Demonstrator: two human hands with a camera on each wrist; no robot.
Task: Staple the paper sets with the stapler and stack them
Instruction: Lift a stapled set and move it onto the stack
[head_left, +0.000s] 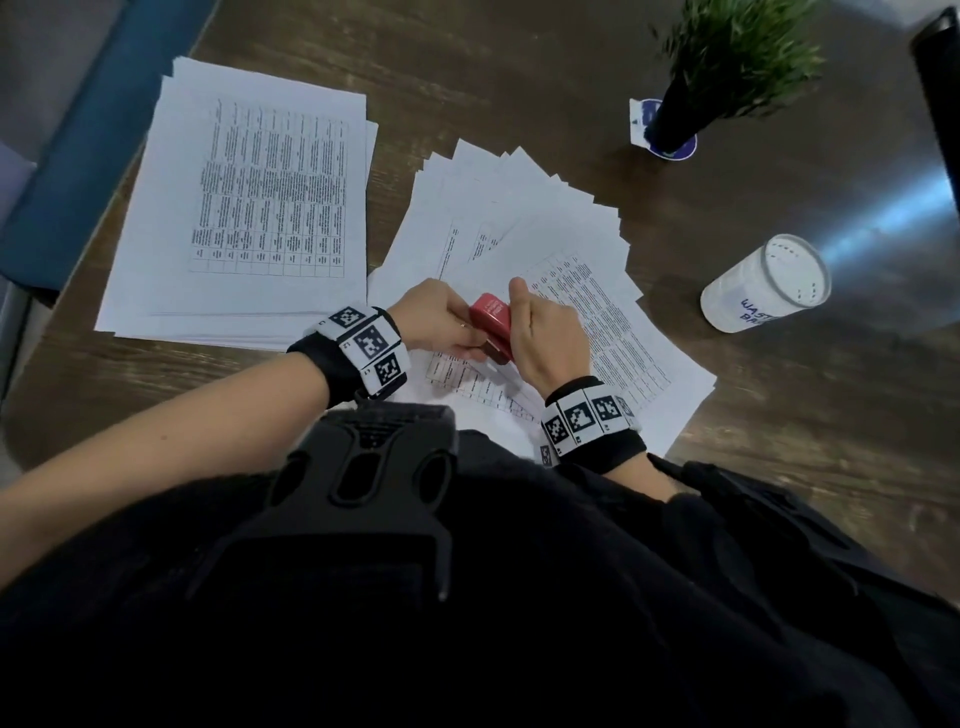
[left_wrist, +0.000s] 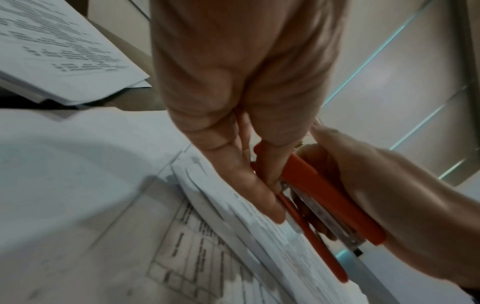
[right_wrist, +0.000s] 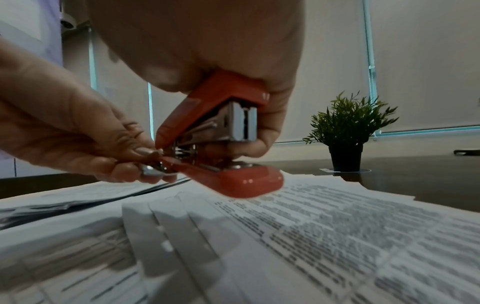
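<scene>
Head view, red stapler (head_left: 492, 326) gripped between left hand (head_left: 435, 323) and right hand (head_left: 546, 340), above fanned papers (head_left: 524, 228)

Dim frames – glare on table (head_left: 883, 218) (edges blurred).

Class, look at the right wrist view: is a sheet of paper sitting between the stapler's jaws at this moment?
No: the stapler is held above the papers by both hands, and the gap between its jaws shows no sheet.
</scene>
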